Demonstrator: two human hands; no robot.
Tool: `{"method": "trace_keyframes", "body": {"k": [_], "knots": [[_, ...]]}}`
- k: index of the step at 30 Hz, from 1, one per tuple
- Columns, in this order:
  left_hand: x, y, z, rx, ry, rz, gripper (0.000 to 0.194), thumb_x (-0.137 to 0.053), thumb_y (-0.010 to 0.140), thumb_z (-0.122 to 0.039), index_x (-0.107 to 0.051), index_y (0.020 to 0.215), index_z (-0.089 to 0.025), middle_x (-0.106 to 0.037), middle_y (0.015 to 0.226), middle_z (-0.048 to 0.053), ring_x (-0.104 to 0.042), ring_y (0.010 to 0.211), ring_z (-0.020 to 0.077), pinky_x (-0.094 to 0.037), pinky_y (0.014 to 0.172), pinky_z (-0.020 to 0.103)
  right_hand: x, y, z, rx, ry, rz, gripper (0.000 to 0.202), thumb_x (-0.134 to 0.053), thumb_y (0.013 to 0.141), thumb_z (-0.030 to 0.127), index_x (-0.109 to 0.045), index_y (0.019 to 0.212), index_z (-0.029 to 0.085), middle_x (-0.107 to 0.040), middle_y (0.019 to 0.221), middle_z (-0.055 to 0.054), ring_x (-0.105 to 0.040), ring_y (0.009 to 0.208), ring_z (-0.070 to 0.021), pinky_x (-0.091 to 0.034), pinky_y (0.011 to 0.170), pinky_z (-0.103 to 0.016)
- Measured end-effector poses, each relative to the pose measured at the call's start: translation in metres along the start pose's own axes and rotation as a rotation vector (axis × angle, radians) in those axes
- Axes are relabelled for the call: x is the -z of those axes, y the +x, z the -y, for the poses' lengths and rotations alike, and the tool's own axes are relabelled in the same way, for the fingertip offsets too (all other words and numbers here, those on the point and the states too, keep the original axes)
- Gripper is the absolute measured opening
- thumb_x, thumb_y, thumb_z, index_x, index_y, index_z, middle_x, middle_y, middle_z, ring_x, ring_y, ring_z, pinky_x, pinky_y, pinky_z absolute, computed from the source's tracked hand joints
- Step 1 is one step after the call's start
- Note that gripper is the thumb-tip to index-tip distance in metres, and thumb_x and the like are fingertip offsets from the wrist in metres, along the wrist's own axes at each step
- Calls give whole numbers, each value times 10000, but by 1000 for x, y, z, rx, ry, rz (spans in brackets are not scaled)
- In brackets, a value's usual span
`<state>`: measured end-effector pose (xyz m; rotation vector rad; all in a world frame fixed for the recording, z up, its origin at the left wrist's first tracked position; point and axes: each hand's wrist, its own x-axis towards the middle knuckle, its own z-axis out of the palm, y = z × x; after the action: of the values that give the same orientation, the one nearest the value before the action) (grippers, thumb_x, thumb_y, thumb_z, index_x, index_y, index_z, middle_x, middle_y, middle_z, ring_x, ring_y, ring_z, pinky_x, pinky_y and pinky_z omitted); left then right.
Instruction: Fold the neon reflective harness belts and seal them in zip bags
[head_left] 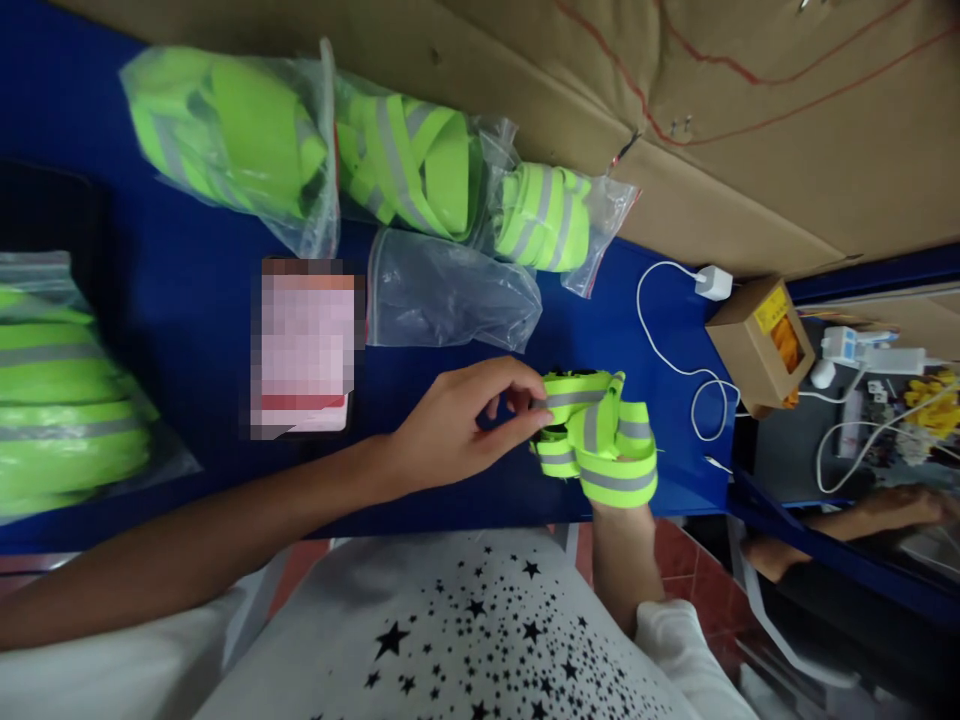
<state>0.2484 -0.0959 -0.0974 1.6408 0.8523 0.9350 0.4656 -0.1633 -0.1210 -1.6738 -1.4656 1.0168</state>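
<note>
A neon-yellow reflective strap (619, 470) with a grey stripe is bunched in loops in front of me, with small dark parts at its upper left. My left hand (469, 415) pinches the left edge of this strap between thumb and fingertips. From below, my right hand (622, 515) reaches into the bundle and holds it; the loops cover its fingers, leaving mainly the wrist in sight. An empty clear zip bag (454, 290) lies flat just beyond my left hand.
Clear bags of neon straps (232, 140) line the back of the blue table (214, 400); another bag (71, 400) lies left. A phone (307, 350) with a blurred screen lies mid-left. Right are a white charger cable (641, 300), a cardboard box (761, 340) and another person's arm (847, 525).
</note>
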Motion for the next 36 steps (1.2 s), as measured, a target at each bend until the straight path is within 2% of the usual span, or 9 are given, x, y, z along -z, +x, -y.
{"method": "trace_keyframes", "body": {"k": [4, 6, 9, 16, 20, 22, 26, 30, 36], "knots": [[-5, -3, 1, -214, 134, 81, 461, -754, 865, -350, -581, 1267, -207, -661, 1212, 117, -632, 1139, 244, -524, 975, 392, -19, -6, 5, -199, 280, -77, 344, -467, 1006, 477, -691, 1104, 236, -755, 880, -49, -727, 784, -200, -622, 698, -364], [-7, -5, 1, -233, 154, 149, 587, -754, 868, -374, -512, 1382, -230, -602, 1342, 143, -576, 1260, 277, -492, 1056, 442, -24, -8, 8, -231, 365, -69, 327, -536, 971, 486, -686, 1123, 238, -758, 986, -48, -728, 866, -199, -619, 778, -369], [-7, -5, 1, -206, 74, 183, 649, -764, 858, -372, -478, 1422, -228, -578, 1363, 151, -555, 1289, 274, -490, 1075, 434, -26, -7, 9, -254, 392, -85, 351, -571, 945, 503, -685, 1143, 235, -750, 1002, -44, -718, 878, -194, -607, 798, -360], [-2, 1, 1, -157, -134, 153, 363, -459, 980, -101, -576, 1297, -233, -654, 1277, 106, -609, 1214, 213, -512, 1025, 381, -24, -6, 7, -246, 327, -129, 396, -485, 986, 544, -677, 1089, 214, -719, 917, -41, -689, 824, -185, -586, 786, -353], [-8, -2, 0, 56, -111, 78, 322, -695, 876, -229, -559, 1167, -210, -662, 987, 25, -641, 787, 128, -528, 663, 237, -26, -9, 8, -153, 226, -94, 347, -519, 974, 523, -674, 1051, 223, -706, 924, -33, -675, 830, -191, -577, 790, -350], [-11, -4, -3, 119, -73, 84, 349, -767, 786, -260, -561, 1063, -207, -622, 909, -4, -589, 694, 110, -496, 595, 228, -27, -10, 9, -106, 186, -114, 345, -519, 970, 522, -667, 1066, 225, -703, 928, -37, -677, 834, -200, -579, 788, -357], [-15, -7, -8, 125, -33, 81, 218, -714, 819, -225, -595, 999, -193, -628, 996, 32, -607, 779, 125, -534, 699, 262, -28, -11, 11, 5, 83, -221, 391, -560, 941, 526, -646, 1194, 241, -709, 997, -62, -689, 917, -237, -574, 884, -420], [-14, -6, -10, 133, -187, 46, 165, -608, 889, -131, -638, 1047, -169, -678, 1039, 57, -657, 940, 150, -545, 871, 294, -29, -11, 11, 83, 10, -290, 519, -547, 936, 573, -600, 1326, 235, -724, 1056, -105, -691, 1041, -291, -550, 957, -470], [-1, 1, -13, 252, -416, 144, 126, -640, 931, -256, -705, 970, -154, -737, 980, 62, -676, 911, 172, -546, 837, 297, -17, -8, 5, 105, 8, -232, 584, -456, 944, 661, -602, 1334, 252, -731, 1049, -115, -701, 1044, -325, -565, 915, -495]]}}
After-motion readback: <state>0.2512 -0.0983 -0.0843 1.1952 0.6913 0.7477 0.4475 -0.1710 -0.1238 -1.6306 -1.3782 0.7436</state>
